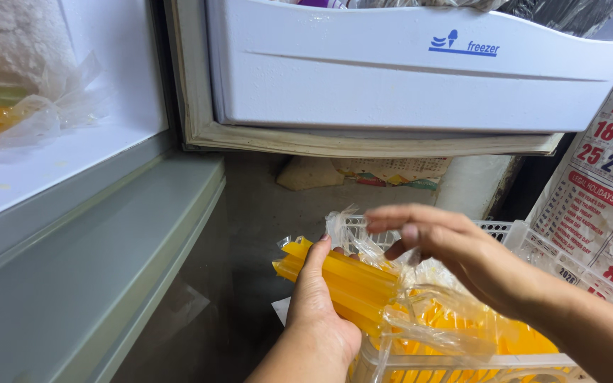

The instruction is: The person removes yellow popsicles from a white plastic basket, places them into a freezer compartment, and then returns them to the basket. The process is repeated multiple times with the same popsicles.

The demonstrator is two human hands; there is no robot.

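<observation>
L hand (317, 301) gripping, R hand (440, 245) open (blurred)

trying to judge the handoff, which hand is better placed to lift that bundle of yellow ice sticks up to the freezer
Left. The left hand already grips the bundle of yellow ice sticks, while the right hand hovers open above the white basket, holding nothing.

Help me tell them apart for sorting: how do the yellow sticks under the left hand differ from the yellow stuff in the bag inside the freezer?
The yellow sticks are long, straight and bundled together, pointing out of a white basket; the freezer bag holds a shapeless yellow lump. The left hand grips the sticks while the right hand hovers over them; the freezer bag lies untouched on the shelf. Both are yellow and wrapped in clear plastic.
</observation>
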